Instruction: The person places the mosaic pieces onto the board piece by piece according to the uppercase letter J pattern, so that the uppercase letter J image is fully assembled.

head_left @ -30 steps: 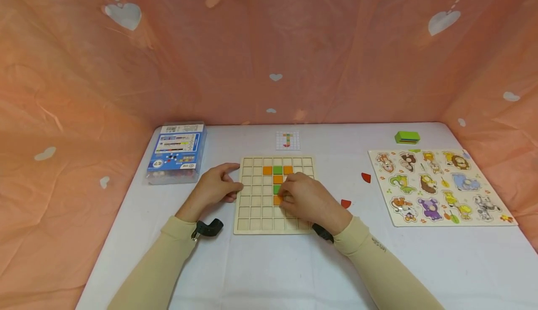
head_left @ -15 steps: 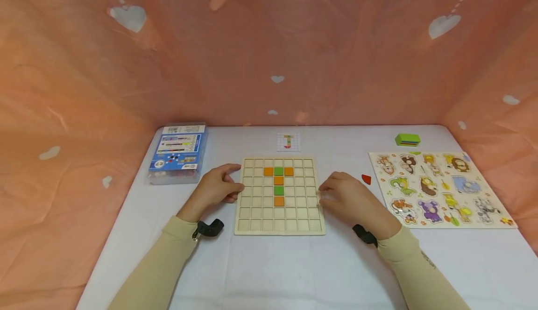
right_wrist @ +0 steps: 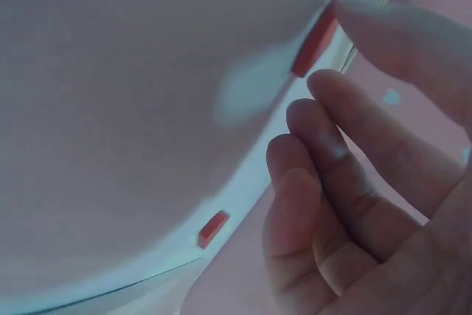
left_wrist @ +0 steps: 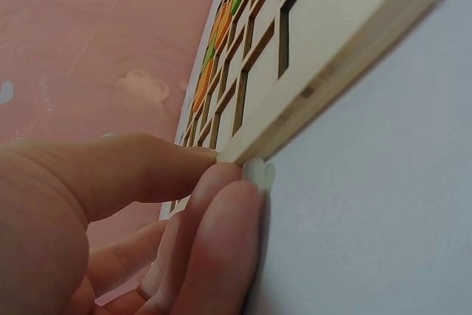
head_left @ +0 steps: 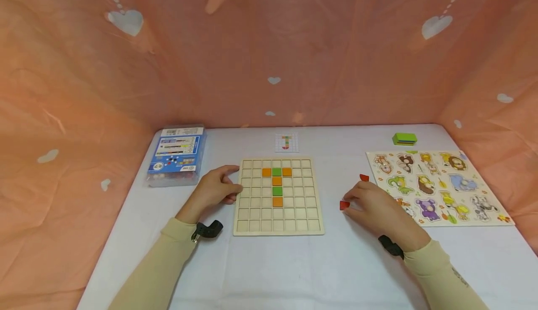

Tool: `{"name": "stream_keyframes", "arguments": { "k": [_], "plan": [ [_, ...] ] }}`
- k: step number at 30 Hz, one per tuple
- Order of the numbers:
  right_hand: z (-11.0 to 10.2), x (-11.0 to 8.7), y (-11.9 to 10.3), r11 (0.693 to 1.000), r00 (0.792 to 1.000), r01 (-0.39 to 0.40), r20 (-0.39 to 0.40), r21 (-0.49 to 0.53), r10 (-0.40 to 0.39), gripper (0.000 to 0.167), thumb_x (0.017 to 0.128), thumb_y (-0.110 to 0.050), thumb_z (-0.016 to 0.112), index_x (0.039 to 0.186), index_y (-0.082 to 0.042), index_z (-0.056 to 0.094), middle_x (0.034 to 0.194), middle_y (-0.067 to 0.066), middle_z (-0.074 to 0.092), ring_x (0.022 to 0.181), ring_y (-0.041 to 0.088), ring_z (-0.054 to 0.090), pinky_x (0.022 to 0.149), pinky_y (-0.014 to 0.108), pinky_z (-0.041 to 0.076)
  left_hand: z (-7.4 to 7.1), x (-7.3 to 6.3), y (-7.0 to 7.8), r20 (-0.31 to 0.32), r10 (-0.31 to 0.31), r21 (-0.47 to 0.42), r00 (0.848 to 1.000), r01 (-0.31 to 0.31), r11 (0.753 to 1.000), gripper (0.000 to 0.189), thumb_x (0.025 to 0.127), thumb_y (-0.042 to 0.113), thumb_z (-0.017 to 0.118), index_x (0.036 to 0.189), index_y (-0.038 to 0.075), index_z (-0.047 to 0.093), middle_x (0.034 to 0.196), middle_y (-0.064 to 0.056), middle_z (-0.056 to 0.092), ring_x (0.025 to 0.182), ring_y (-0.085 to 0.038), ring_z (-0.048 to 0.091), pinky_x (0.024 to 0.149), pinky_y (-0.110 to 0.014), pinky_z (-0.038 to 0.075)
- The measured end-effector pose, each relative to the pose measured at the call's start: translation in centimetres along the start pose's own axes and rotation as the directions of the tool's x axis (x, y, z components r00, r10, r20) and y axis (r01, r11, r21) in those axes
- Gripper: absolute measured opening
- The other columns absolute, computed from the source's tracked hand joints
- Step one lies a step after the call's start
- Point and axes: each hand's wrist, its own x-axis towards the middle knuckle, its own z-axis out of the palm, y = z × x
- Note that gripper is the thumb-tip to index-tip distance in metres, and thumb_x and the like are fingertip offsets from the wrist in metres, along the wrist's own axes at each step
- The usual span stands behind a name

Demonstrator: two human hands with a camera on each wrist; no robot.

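Note:
My left hand (head_left: pixel 213 186) touches the left edge of the wooden grid board (head_left: pixel 255 214), index finger and thumb stretched to the edge. In the left wrist view the thumb (left_wrist: pixel 147 175) meets the board's corner, other fingers curled beside it. Orange tiles (head_left: pixel 278 202) and green tiles (head_left: pixel 277 191) form a T on the grid. Right of the board, my right hand (head_left: pixel 376 209) is at a red quarter-circle tile (head_left: pixel 343 205), thumb and index finger spread around it. In the right wrist view the thumb tip overlaps one end of this red tile (right_wrist: pixel 317 43); the index fingertip is close to its other end.
A second red tile (head_left: pixel 364 178) lies just beyond the right hand. An animal puzzle board (head_left: pixel 445 212) lies to the right, below a green block stack (head_left: pixel 405 138). A pattern card (head_left: pixel 287 143) lies behind the grid; a blue-labelled box (head_left: pixel 176 158) stands at back left.
My right hand has moved right, off the grid board and over to the near red tile. The left hand stays at the board's edge; the tiles on the grid are unchanged.

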Motion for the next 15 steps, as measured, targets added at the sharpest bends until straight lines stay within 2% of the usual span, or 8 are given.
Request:
{"name": "stream_keyframes", "arguments": {
  "k": [9,15],
  "plan": [
    [0.16,0.06,0.0,1.0,1.0,-0.003,0.025,0.015,0.002,0.009,0.09,-0.018,0.085,0.097,-0.02,0.079,0.102,-0.005,0.07,0.095,0.014,0.067,0.09,0.045,0.061,-0.03,-0.14,0.04,0.003,0.004,-0.008,1.0,-0.004,1.0,0.069,0.095,0.01,0.08,0.158,0.01,0.052,0.086,-0.01,0.069,0.067,-0.015,0.07,0.067,-0.029,0.067],
    [0.31,0.24,-0.09,1.0,1.0,0.015,0.009,0.005,-0.015,0.009,0.09,-0.016,0.085,0.095,-0.02,0.078,0.1,-0.007,0.07,0.092,0.011,0.065,0.088,0.042,0.061,-0.01,-0.05,0.14,0.001,-0.007,-0.007,1.0,0.007,1.0,0.069,0.095,0.01,0.08,0.158,0.01,0.052,0.087,-0.01,0.068,0.067,-0.015,0.07,0.066,-0.028,0.067]
  ]
}}
